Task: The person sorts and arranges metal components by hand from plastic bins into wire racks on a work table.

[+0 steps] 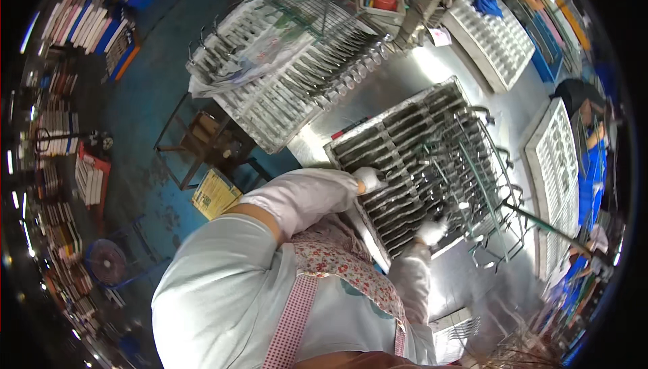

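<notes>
A grey slotted tray point(368, 141) lies in front of me on the metal table, with shiny slender metal pieces in its rows. At the tray's left side, my left hand point(370, 180) in a white glove has its fingers curled in over the slots; what they pinch is too small to name. Closer to the tray's near right corner is my gloved right hand point(430, 231), closed around something dark and shiny that I cannot make out. A green wire rack point(472, 197) with hooked ends stands over the right part of the tray, just beyond my right hand.
Another tray point(270, 123), with rows of metal pieces, a plastic sheet and a wire basket point(297, 5), sits at the far left. White trays point(489, 38) line the right side, where other people work. A wooden stool point(206, 136) and a fan point(108, 262) are on the left floor.
</notes>
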Available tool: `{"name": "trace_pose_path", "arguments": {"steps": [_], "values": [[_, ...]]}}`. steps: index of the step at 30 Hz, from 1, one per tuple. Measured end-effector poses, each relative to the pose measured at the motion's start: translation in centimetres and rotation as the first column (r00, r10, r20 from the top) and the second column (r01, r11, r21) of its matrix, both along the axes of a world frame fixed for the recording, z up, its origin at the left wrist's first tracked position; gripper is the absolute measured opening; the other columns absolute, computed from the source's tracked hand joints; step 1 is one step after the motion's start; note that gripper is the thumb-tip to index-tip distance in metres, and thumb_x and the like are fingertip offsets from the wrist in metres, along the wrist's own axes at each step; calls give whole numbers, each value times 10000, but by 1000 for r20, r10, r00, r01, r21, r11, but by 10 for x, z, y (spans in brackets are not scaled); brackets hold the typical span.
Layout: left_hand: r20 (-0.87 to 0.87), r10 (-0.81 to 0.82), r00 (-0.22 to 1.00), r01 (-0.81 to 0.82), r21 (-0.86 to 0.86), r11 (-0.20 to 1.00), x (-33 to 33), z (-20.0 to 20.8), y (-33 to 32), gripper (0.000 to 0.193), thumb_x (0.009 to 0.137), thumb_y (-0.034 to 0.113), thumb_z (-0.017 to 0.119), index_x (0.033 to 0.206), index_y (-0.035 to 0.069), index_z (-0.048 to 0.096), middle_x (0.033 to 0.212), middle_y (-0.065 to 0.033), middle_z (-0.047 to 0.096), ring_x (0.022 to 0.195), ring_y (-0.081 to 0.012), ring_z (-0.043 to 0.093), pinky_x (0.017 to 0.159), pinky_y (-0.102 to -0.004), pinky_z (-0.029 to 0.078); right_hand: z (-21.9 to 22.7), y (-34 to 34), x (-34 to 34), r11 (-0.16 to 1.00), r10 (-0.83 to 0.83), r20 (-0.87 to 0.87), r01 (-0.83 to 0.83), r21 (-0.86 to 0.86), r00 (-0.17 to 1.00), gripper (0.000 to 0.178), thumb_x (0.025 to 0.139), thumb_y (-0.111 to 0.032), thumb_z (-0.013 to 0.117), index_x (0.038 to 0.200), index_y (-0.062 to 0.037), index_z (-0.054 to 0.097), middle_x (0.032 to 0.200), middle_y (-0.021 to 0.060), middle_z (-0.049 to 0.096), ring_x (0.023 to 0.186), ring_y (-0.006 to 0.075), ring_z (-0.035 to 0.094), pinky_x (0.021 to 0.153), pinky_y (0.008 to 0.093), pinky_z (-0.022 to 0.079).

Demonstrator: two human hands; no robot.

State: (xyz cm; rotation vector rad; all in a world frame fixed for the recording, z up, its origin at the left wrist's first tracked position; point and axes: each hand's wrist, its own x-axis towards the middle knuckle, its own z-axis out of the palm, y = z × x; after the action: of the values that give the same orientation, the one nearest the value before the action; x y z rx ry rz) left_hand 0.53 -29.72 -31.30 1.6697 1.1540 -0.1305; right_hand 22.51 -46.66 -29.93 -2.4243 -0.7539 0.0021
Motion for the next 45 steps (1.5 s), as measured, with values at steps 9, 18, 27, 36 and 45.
{"name": "trace_pose_path", "arguments": {"steps": [9,18,27,36,45], "values": [[267,824,499,-721,-400,566,-160,45,73,359,866,356,590,1021,36,639,870,-54,646,773,-110,584,681,-249,465,83,279,-252,403,897,85,-726,-557,433,211,803,-238,537,954,-98,584,859,109,627,791,273,616,647,396,470],[176,957,229,-637,-717,284,-207,24,89,385,789,433,641,923,74,679,872,-30,658,720,-112,581,622,-280,447,32,383,-310,139,948,-94,-661,-738,304,130,786,-186,602,894,-118,628,884,105,658,850,274,649,697,382,520],[159,967,-199,-81,-986,145,-227,76,133,447,866,436,572,1079,44,597,956,-47,640,883,-174,580,824,-352,431,52,398,-275,42,941,-313,-964,-264,126,228,749,-142,612,966,-78,643,814,166,661,775,330,649,696,407,514],[312,909,-277,-354,-912,205,-263,80,115,217,789,103,627,964,-24,605,718,-137,630,763,-282,652,660,-401,535,51,425,-305,23,941,-184,-595,-804,285,296,713,-240,693,912,-30,631,903,190,653,873,343,634,742,414,509],[132,981,-145,-250,-964,92,-233,12,124,375,915,403,502,963,58,642,845,-41,647,716,-136,591,595,-307,455,76,387,-316,57,724,-689,-993,101,-28,233,770,-20,629,999,20,619,778,98,653,702,176,630,662,262,503]]}}
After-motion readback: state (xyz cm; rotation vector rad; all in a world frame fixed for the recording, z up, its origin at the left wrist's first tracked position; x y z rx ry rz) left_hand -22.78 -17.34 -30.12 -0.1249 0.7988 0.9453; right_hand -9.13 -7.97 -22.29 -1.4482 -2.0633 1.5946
